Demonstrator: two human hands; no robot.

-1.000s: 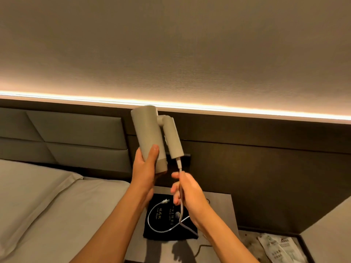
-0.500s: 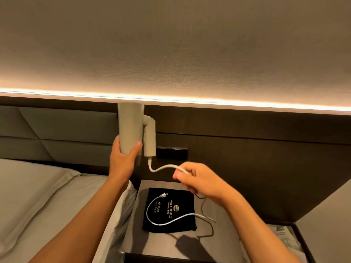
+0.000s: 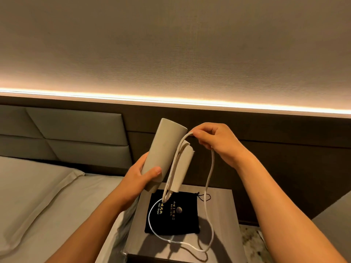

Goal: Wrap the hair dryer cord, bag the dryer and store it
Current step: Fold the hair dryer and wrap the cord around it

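My left hand (image 3: 141, 179) grips the barrel of a beige hair dryer (image 3: 163, 154), held tilted above the nightstand with its folded handle lying against the barrel. My right hand (image 3: 216, 143) pinches the white cord (image 3: 209, 171) at the top of the handle. The cord runs up along the handle from its lower end, bends over at my fingers, then hangs down in a long loop onto the nightstand. A black drawstring bag (image 3: 174, 215) with gold lettering lies flat on the nightstand under the dryer; the cord's end lies across it.
The grey nightstand (image 3: 222, 202) stands between a bed with white sheets (image 3: 47, 202) on the left and a dark wall panel (image 3: 275, 158) behind. A padded headboard (image 3: 76, 133) is at the left. Papers lie on the floor at lower right (image 3: 252, 238).
My right hand has risen from below the handle to its top, carrying the cord up along the handle. The dryer has tilted and moved right, over the nightstand.
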